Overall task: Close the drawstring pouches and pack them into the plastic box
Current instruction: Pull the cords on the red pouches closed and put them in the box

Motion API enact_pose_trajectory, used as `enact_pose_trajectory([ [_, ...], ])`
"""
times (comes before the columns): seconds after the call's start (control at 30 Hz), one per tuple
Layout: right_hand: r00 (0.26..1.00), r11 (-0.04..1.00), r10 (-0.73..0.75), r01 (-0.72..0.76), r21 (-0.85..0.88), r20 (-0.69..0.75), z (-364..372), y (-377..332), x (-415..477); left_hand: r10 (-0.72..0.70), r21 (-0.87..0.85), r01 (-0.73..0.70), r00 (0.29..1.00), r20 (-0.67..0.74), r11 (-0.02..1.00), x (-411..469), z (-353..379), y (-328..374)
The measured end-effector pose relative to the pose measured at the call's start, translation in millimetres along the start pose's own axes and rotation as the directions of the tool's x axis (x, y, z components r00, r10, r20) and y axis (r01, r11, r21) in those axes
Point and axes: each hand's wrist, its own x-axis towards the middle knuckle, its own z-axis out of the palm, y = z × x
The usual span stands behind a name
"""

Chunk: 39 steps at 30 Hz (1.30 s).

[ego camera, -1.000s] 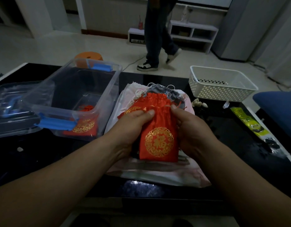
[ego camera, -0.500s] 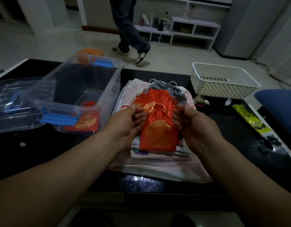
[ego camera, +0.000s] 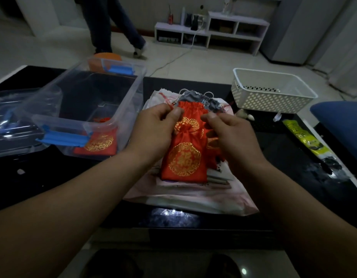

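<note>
Gripping a red pouch [ego camera: 183,159], right of plastic box [ego camera: 131,105].
Pinched at neck by fingers of left hand [ego camera: 156,127], right hand [ego camera: 230,133].

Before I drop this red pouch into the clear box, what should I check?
1. Red satin pouch with gold emblem, neck gathered: ok.
2. Left hand pinching its red drawstring: ok.
3. Right hand gripping the pouch's right side: ok.
4. Clear plastic box, lid off: ok.
5. Room inside beside the one packed red pouch: ok.
</note>
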Motion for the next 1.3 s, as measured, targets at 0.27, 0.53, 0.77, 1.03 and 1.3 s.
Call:
enact_pose_trajectory([
  [0.27,0.932,0.883,-0.334,0.361,-0.301,0.141,11,-2,14,0.142,0.17,-0.172,0.974,0.177,0.97,10,12,-10],
  [0.53,0.983,0.994,-0.105,0.107,-0.009,0.152,0,-7,18,-0.017,-0.092,0.033,0.985,0.174,0.995,13,12,-6],
  [0.77,0.938,0.994,-0.004,-0.035,0.107,0.346,7,10,18,-0.043,-0.236,0.091,0.979,0.202,0.967,9,12,-4],
  [1.03,0.945,0.999,0.033,-0.035,0.0,0.326,11,14,16,-0.121,-0.286,0.174,0.974,0.193,0.942,13,9,-5],
  [1.3,0.935,0.959,0.18,-0.236,0.159,0.305,17,10,15,-0.269,-0.384,0.277,0.96,0.075,0.881,14,11,-12],
])
